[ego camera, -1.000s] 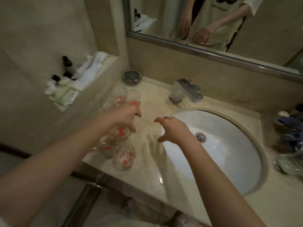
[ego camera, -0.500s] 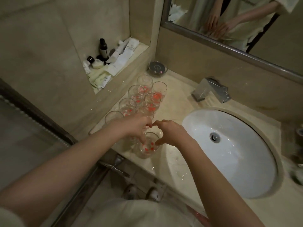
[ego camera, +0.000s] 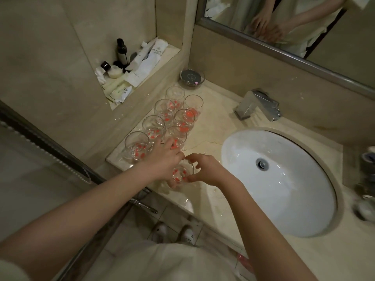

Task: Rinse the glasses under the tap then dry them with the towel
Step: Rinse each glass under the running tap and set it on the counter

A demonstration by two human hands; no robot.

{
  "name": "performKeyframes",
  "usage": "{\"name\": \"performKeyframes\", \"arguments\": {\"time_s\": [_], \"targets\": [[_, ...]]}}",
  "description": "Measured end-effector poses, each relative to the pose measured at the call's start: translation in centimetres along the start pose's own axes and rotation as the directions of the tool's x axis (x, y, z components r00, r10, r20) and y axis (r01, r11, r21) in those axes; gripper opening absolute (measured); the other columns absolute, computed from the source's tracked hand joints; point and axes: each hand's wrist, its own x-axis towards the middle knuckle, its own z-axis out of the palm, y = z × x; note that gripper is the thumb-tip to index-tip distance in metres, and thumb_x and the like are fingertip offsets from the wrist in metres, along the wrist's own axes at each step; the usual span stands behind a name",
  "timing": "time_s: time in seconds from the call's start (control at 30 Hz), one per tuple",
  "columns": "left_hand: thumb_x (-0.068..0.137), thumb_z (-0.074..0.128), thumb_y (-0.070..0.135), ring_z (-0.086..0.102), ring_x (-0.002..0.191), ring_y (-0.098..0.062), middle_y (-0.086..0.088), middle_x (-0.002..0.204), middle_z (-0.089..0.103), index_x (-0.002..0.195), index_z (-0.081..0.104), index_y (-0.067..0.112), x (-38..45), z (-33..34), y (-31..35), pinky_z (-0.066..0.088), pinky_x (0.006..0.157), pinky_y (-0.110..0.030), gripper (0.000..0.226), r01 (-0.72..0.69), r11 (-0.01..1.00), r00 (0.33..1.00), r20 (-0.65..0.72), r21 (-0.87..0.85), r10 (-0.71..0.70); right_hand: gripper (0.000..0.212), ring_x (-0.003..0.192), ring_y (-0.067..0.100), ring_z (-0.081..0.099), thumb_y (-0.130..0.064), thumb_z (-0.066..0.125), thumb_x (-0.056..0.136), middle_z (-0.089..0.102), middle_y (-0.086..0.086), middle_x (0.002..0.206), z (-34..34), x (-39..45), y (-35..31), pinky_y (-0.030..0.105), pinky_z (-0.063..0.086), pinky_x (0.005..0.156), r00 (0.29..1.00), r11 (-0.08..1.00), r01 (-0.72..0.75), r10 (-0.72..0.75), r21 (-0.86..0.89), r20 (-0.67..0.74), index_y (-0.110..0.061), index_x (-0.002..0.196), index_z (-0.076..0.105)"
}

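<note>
- Left hand (ego camera: 162,161) and right hand (ego camera: 207,169) each curl a grip round the nearest glass (ego camera: 182,172).
- Glass stands on the tabletop (ego camera: 213,126) beside the sink (ego camera: 284,189).

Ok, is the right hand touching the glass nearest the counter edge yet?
Touching. The head view shows the right hand with fingers curled against the near glass at its rim and side, with the left hand on its other side.
</note>
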Motion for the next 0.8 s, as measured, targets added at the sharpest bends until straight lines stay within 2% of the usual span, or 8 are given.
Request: {"name": "performKeyframes", "arguments": {"time_s": [0.1, 0.2, 0.33, 0.47, 0.57, 0.67, 0.73, 0.8], "targets": [[0.065, 0.071, 0.071, 0.011, 0.145, -0.025, 0.005, 0.145, 0.045, 0.141, 0.043, 0.022, 0.1, 0.0, 0.2, 0.001, 0.115, -0.057, 0.094, -0.005, 0.999, 1.0, -0.021, -0.031, 0.004, 0.071, 0.101, 0.015, 0.052, -0.022, 0.083, 0.073, 0.059, 0.003, 0.126, 0.2, -0.3, 0.3, 0.024, 0.039, 0.082, 1.0, 0.999, 0.018, -0.018, 0.04, -0.013, -0.017, 0.136, 0.051], [0.066, 0.07, 0.07, 0.016, 0.144, -0.018, 0.005, 0.141, 0.049, 0.139, 0.046, 0.023, 0.2, 0.1, 0.3, 0.0, 0.115, -0.053, 0.09, -0.025, 0.999, 0.998, -0.055, -0.043, 0.022, 0.069, 0.106, 0.019, 0.056, -0.021, 0.086, 0.069, 0.061, 0.003, 0.122, 0.3, -0.5, 0.7, 0.028, 0.044, 0.086, 0.999, 0.997, 0.025, -0.022, 0.074, -0.048, -0.017, 0.131, 0.055], [0.067, 0.073, 0.066, 0.026, 0.14, -0.015, 0.001, 0.138, 0.052, 0.138, 0.049, 0.021, 1.3, -0.7, 1.2, 0.01, 0.115, -0.04, 0.088, -0.086, 0.992, 0.994, -0.082, -0.088, 0.079, 0.068, 0.101, 0.016, 0.057, -0.019, 0.088, 0.066, 0.062, -0.005, 0.115, -0.3, -1.3, 2.2, 0.028, 0.048, 0.086, 0.997, 0.984, 0.016, -0.001, 0.177, -0.083, -0.019, 0.127, 0.059], [0.059, 0.085, 0.049, 0.037, 0.131, -0.016, 0.001, 0.132, 0.052, 0.136, 0.052, 0.022, 4.3, -2.5, 2.9, 0.031, 0.105, -0.031, 0.088, -0.117, 0.941, 0.99, -0.117, -0.319, 0.083, 0.065, 0.097, 0.01, 0.058, -0.014, 0.087, 0.065, 0.061, -0.013, 0.11, -2.9, -3.0, 4.9, 0.013, 0.043, 0.075, 0.985, 0.946, 0.005, 0.052, 0.324, -0.167, -0.024, 0.124, 0.061], [0.053, 0.092, 0.032, 0.055, 0.114, -0.015, 0.004, 0.121, 0.062, 0.129, 0.058, 0.021, 7.5, -3.3, 4.6, 0.046, 0.093, -0.029, 0.084, -0.128, 0.791, 0.987, -0.154, -0.598, 0.044, 0.062, 0.098, 0.005, 0.06, -0.013, 0.086, 0.066, 0.063, -0.013, 0.113, -5.2, -3.9, 7.9, 0.017, 0.047, 0.079, 0.967, 0.906, 0.003, 0.105, 0.423, -0.232, -0.027, 0.121, 0.062], [0.052, 0.093, 0.022, 0.062, 0.101, -0.01, 0.01, 0.113, 0.065, 0.119, 0.058, 0.027, 10.5, -3.8, 6.6, 0.049, 0.082, -0.02, 0.075, -0.119, 0.575, 0.991, -0.128, -0.809, 0.024, 0.059, 0.102, 0.009, 0.062, -0.009, 0.086, 0.067, 0.064, -0.012, 0.112, -7.3, -4.4, 11.1, 0.029, 0.054, 0.088, 0.952, 0.84, 0.009, 0.159, 0.543, -0.262, -0.03, 0.116, 0.061], [0.052, 0.092, 0.019, 0.063, 0.098, -0.006, 0.013, 0.109, 0.064, 0.111, 0.056, 0.033, 12.3, -4.1, 8.1, 0.049, 0.079, -0.017, 0.071, -0.105, 0.436, 0.994, -0.109, -0.894, 0.016, 0.057, 0.102, 0.011, 0.063, -0.004, 0.084, 0.069, 0.064, -0.006, 0.114, -8.6, -4.7, 13.1, 0.026, 0.055, 0.086, 0.945, 0.8, 0.027, 0.174, 0.599, -0.276, -0.025, 0.116, 0.061], [0.05, 0.092, 0.016, 0.063, 0.103, -0.006, 0.012, 0.111, 0.064, 0.108, 0.056, 0.034, 13.6, -4.0, 9.5, 0.051, 0.082, -0.02, 0.071, -0.089, 0.281, 0.995, -0.096, -0.955, -0.01, 0.055, 0.104, 0.009, 0.062, 0.0, 0.081, 0.072, 0.063, -0.002, 0.117, -9.7, -4.8, 14.7, 0.018, 0.053, 0.081, 0.939, 0.765, 0.039, 0.192, 0.643, -0.286, -0.018, 0.12, 0.061]]}}
